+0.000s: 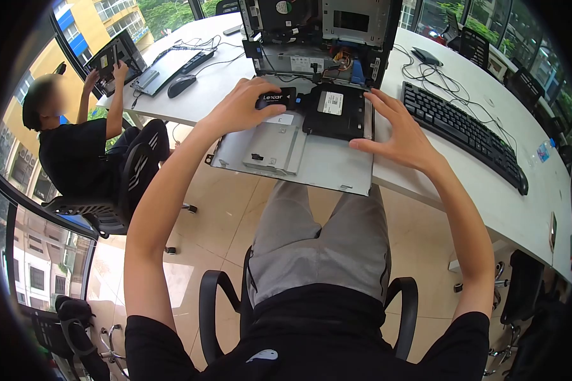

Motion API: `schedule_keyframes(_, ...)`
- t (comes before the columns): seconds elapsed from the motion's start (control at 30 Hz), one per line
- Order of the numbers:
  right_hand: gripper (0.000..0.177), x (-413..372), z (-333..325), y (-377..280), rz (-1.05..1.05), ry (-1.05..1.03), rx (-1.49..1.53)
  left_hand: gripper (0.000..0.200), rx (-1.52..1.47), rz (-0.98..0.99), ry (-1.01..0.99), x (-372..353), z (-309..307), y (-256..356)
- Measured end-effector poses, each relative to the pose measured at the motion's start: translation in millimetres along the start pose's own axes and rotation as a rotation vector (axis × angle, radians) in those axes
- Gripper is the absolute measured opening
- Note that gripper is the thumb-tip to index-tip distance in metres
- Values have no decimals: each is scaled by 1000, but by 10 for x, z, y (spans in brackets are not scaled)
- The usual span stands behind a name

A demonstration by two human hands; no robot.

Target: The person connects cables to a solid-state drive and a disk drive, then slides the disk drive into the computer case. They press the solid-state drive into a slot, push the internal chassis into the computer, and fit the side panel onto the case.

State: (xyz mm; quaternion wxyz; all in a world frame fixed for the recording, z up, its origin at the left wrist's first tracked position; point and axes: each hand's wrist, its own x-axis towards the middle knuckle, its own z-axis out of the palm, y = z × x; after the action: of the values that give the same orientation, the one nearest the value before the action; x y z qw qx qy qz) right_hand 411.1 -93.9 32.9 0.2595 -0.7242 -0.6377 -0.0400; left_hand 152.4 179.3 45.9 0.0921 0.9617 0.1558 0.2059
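A small black drive marked Lexar [273, 98] is gripped by my left hand [248, 105], thumb along its lower edge and fingers over its far side. Its right end is close to a small blue piece [298, 100] beside a flat black drive unit with a white label [340, 120]. My right hand [397, 130] is spread along that unit's right side, fingertips near its upper corner and thumb at its lower corner. Under both lies a grey metal panel [330, 162] with a raised metal bracket [274, 147], reaching over the table edge.
An opened computer case [324, 38] stands behind the panel, its cables showing. A black keyboard [464, 130], loose cables and a bottle [544, 151] lie to the right. A mouse [182, 86] is at left. Another person [76, 140] sits at far left handling a dark device.
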Motion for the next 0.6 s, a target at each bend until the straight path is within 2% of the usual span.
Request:
schedule_keyframes(0.07,109,-73,29,-42,3,-1,10,48,-19,-12,-50,-65,-8,-63)
schedule_keyframes(0.3,86,-155,148,-74,1,5,-70,42,-56,-7,0,-111,58,-348)
schedule_keyframes(0.47,81,-167,185,-61,-24,29,-88,38,-95,3,84,-171,106,-391)
schedule_keyframes(0.6,81,-174,184,-79,-29,51,-84,36,-314,-111,223,-220,109,-420)
